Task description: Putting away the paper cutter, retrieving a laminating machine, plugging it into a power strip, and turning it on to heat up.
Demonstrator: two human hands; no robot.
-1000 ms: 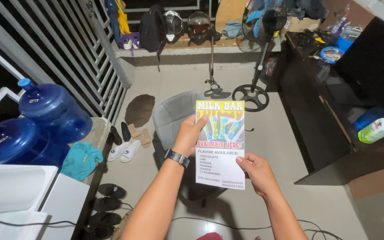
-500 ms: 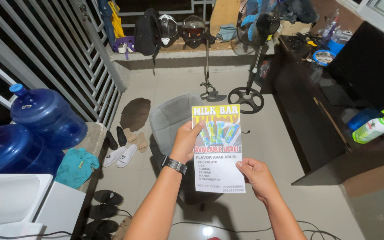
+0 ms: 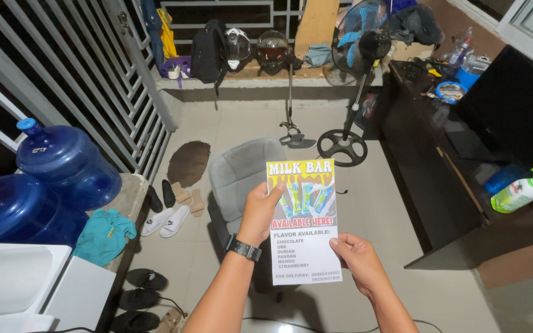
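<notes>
A person holds a tall printed paper flyer with a yellow top band and a white lower half [image 3: 303, 221] upright over the tiled floor, in front of a grey padded office chair [image 3: 242, 176] that stands just behind and partly under it. The left hand [image 3: 259, 213], a dark wristwatch [image 3: 243, 248] on its wrist, pinches the flyer's left edge about halfway up; the right hand [image 3: 356, 259] grips the lower right edge with thumb on the front. Both hands are closed on the sheet, which is flat, unfolded and facing the holder, so the work looks to be at the stage of holding and inspecting; nothing shows it set down, posted or folded. Left of the chair, two large blue water jugs [image 3: 63, 163] lie by the white metal grille; how full they are cannot be told. Right of the chair, on the dark desk [image 3: 439, 185], lies a white spray bottle with a green trigger [image 3: 519, 190], its contents hidden.
</notes>
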